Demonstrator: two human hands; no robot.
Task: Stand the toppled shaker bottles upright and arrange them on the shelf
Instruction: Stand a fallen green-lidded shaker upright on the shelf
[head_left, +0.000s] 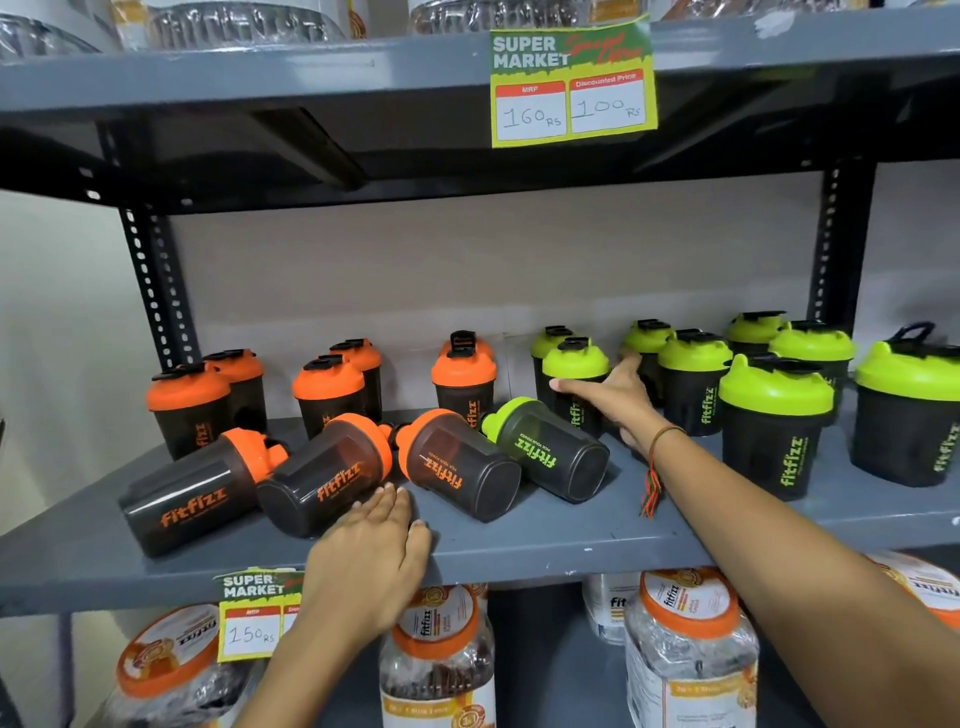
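**Hands reaching among toppled shakers**

The left hand (371, 545) is lying flat on the grey shelf (545, 540), fingers together and gripping nothing, fingertips touching the base of a toppled orange-lidded shaker (324, 473) at its 11 o'clock. The right hand (615, 397) is spreading open against an upright green-lidded shaker (575, 384) at its 10 o'clock, thumb across the bottle's front. A toppled green-lidded shaker (545, 449) is lying at its 7 o'clock, beside two more fallen orange ones (457, 462) (195, 491).
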